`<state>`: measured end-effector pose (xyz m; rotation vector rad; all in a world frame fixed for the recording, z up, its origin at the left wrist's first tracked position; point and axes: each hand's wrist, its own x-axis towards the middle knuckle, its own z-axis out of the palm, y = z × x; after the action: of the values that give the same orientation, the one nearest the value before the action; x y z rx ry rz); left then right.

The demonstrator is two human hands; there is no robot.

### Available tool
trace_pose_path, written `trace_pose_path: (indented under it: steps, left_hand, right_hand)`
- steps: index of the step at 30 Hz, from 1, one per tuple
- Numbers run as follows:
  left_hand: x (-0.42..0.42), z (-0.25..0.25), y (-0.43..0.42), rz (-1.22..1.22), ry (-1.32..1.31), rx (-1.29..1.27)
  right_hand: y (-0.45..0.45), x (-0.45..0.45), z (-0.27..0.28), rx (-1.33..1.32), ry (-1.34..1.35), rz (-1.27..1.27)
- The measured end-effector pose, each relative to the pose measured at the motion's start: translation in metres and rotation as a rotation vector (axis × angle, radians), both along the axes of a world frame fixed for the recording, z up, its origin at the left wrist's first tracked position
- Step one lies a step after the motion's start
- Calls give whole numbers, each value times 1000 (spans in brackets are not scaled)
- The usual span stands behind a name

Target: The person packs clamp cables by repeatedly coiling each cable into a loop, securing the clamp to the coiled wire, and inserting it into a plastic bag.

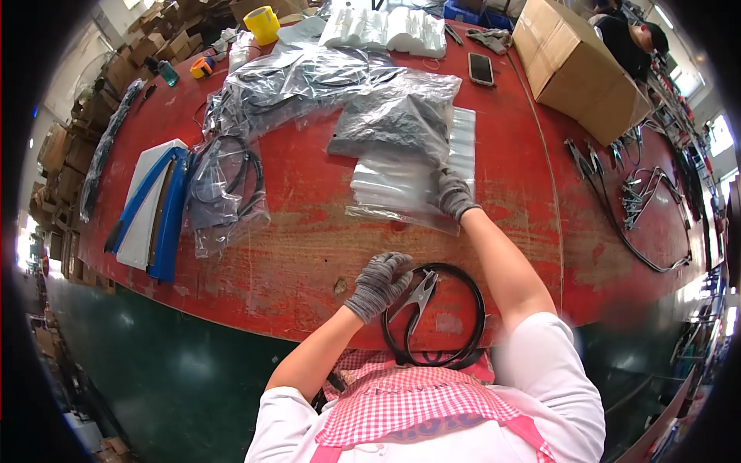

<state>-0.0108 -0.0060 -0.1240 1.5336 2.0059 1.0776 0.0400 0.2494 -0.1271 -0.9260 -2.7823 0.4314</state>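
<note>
My left hand [379, 286], in a grey knit glove, is at the left side of a coiled black cable [480, 312] near the table's front edge. Its fingers are slightly bent and apart, with nothing visible in them. A metal spring clamp [421, 293] lies inside the coil. My right hand [455, 194], gloved the same way, pinches the right edge of a clear plastic bag [394, 182] on a flat stack. A grey plastic packet [390, 123] partly covers these bags. The tips of the right fingers are partly hidden.
A blue-and-white bag sealer [164, 212] stands at left, beside a bagged cable [228, 181]. Further back are bagged goods [301, 77], yellow tape [262, 25] and a phone [480, 69]. At right are a cardboard box [575, 65], clamp cables [617, 201] and another person [629, 42].
</note>
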Motion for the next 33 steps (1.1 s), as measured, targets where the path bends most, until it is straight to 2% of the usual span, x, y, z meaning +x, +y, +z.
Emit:
trace_pose_path:
  steps: [4, 6, 8, 11, 13, 14, 15, 16, 18, 19, 20, 21, 22, 24, 25, 26, 27, 28, 30, 32, 33]
  left_hand:
    - [0, -11, 6, 5, -71, 55]
    - [2, -4, 6, 13, -141, 28]
    - [0, 0, 5, 25, -212, 4]
    - [-5, -3, 1, 31, -92, 54]
    - [-6, -12, 0, 75, -237, 24]
    - [-5, -8, -1, 74, -229, 29]
    - [-5, -4, 0, 65, -252, -12]
    - [-6, 0, 2, 57, -276, -56]
    - [-9, 6, 5, 37, -275, -41]
    - [-12, 13, 9, 65, -431, -80]
    - [-15, 17, 12, 95, -590, -121]
    - [-24, -5, 19, 88, -521, -88]
    - [-24, 2, 23, 91, -531, -88]
    - [-19, 26, 34, 226, -1053, 24]
    - [-18, 30, 40, 228, -1070, 15]
    - [-17, 33, 47, 295, -1257, -95]
    - [-15, 33, 52, 360, -1437, -213]
    - [-10, 24, 53, 351, -1444, -231]
    - [-3, -3, 59, 310, -1294, -80]
    - [1, -17, 50, 336, -1271, -165]
    - [2, -22, 43, 425, -1092, -146]
  right_hand:
    - [1, -2, 0, -89, -38, -59]
    - [8, -4, -16, 77, -49, -29]
    - [7, -5, -9, 94, -43, -3]
    - [7, 2, -3, 76, -1, 91]
    - [11, 1, -8, 44, -26, 54]
    - [15, -1, -16, 5, -47, 11]
    - [27, -3, -34, 102, -19, 89]
    - [30, -8, -27, 109, -7, 86]
    - [31, -18, -17, -59, -166, -91]
    - [20, -17, 14, -71, -127, -18]
    - [20, -19, 16, -70, 25, -3]
    - [14, -17, 28, -64, 82, 68]
    - [6, -15, 44, -57, 132, 141]
    - [-17, 4, 57, -237, 211, 313]
    - [-27, 16, 56, -279, 170, 414]
    - [-40, 28, 62, -149, 180, 496]
    - [-51, 37, 67, -141, 143, 455]
    - [-59, 44, 69, -134, 106, 411]
    - [-55, 50, 55, -110, 86, 189]
    - [-48, 58, 50, -17, 284, -4]
    - [-46, 63, 53, 15, 278, -37]
